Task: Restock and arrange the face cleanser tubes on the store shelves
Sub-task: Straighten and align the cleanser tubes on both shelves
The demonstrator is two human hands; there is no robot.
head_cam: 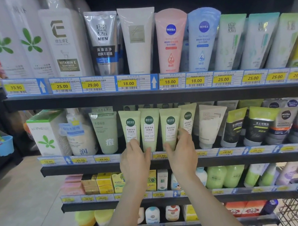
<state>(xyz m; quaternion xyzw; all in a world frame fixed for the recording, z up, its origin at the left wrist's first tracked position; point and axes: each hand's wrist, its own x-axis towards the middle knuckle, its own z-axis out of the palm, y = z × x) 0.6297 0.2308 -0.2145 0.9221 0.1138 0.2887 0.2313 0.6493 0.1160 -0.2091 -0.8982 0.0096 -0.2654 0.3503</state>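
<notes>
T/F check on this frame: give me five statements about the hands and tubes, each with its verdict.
1. Both hands are at the pale green tubes on the second shelf. True: left hand, right hand, pale green tubes.
2. The pink Nivea tube stands on the top shelf. True.
3. The left hand holds a tube up off the shelf. False: all the tubes stand in their row.
4. The sage tube stands right of the pale green ones. False: left.
5. The white Innisfree tube lies flat. False: upright.
</notes>
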